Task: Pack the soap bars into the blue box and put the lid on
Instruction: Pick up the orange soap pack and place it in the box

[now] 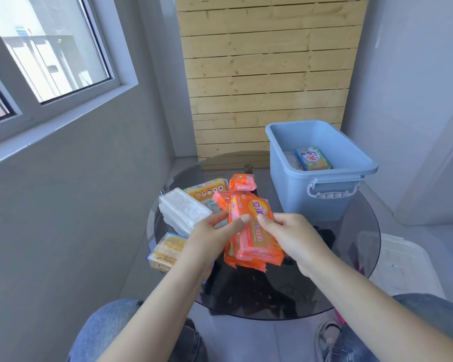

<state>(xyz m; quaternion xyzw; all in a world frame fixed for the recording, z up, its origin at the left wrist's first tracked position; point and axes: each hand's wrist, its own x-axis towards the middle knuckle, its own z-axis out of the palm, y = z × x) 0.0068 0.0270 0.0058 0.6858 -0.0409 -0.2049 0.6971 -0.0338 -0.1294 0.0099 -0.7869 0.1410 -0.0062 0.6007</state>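
The round dark glass counter (pixel 356 246) carries the open blue box (pixel 322 205) at its far right, one blue-and-yellow soap bar (pixel 312 158) lying inside. Left of it lie white (pixel 183 212) and yellow soap packs (pixel 165 253). Over the counter's middle, the left hand (pixel 209 241) and right hand (pixel 293 236) both pinch an orange soap pack (pixel 254 236), held above another orange pack (pixel 242 182).

I see a round dark glass table (pixel 351 270) carrying the open blue box (pixel 322 189) at its far right, and wrapped soap bars (pixel 186 212) clustered at its left.
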